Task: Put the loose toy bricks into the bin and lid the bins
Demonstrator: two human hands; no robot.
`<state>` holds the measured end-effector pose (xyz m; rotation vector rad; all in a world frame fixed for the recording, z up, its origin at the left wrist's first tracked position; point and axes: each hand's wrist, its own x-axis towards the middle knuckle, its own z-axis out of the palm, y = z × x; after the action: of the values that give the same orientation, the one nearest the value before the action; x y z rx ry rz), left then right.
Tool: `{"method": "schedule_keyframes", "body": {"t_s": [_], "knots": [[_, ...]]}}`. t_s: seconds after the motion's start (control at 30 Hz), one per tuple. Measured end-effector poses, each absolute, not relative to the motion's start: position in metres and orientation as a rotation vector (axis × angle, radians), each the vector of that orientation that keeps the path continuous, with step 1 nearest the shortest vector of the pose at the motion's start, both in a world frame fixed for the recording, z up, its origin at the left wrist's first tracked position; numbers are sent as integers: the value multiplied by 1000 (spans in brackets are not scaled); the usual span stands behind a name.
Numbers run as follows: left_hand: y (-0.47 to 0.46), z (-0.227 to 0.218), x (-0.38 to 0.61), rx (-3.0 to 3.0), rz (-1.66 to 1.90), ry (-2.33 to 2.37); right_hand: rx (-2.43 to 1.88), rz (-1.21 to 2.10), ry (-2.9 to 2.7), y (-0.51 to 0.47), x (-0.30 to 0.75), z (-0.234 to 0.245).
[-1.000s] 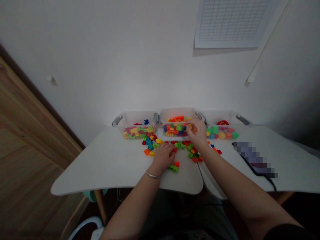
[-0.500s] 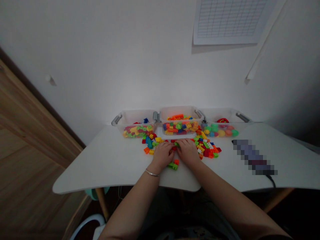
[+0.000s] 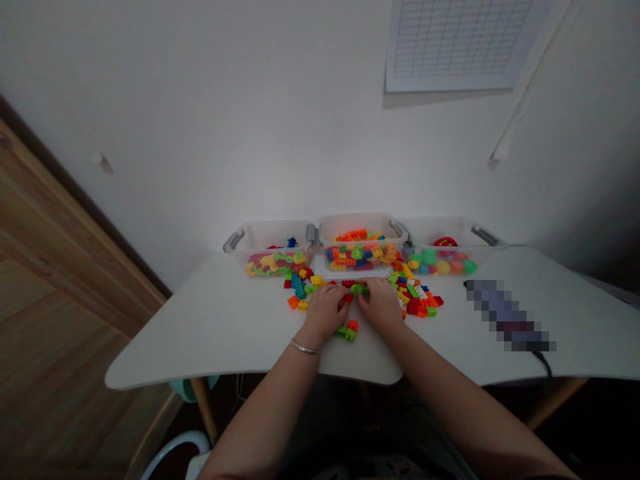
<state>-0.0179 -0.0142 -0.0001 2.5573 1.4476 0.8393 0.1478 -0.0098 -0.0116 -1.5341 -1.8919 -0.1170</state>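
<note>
Both hands are close together over the middle of the white table. My left hand, with a bracelet at the wrist, has its fingers curled around a red toy brick that is partly hidden. My right hand pinches a green toy brick between thumb and fingers, just beside the red one. Whether the two bricks touch is too small to tell. Below the left palm lies a green and orange brick piece. Loose bricks spread left and right of the hands.
Three clear bins stand along the wall: the left bin and the middle bin hold bricks and small coloured pieces, the right bin coloured balls. A blurred-out dark object with a cable lies at the right. Printed paper hangs above.
My right hand has shifted slightly right, away from the left, so more of the green brick shows between them. The left hand has stayed in place.
</note>
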Motion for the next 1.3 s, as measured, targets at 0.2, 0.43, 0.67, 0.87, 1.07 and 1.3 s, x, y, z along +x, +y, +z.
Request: {"method": "schedule_keyframes", "body": {"t_s": [0.2,0.43,0.67,0.87,1.07,1.3], "knots": [[-12,-4,-19,2541,849,1443,-1380,18,-1734,-6,151,-17],[-12,-4,-19,2542,842,1450,-1167,-4,-1600,-10,157,-3],[-12,-4,-21,2549,850,1437,-1156,-158,-1428,18,168,47],[-12,-4,-22,2526,843,1433,-1242,-34,-1334,69,182,75],[-11,-5,-23,2541,847,1421,-1478,-47,-1419,89,179,74],[-11,-4,-22,2547,822,1422,-1381,-188,-1582,82,180,64]]}}
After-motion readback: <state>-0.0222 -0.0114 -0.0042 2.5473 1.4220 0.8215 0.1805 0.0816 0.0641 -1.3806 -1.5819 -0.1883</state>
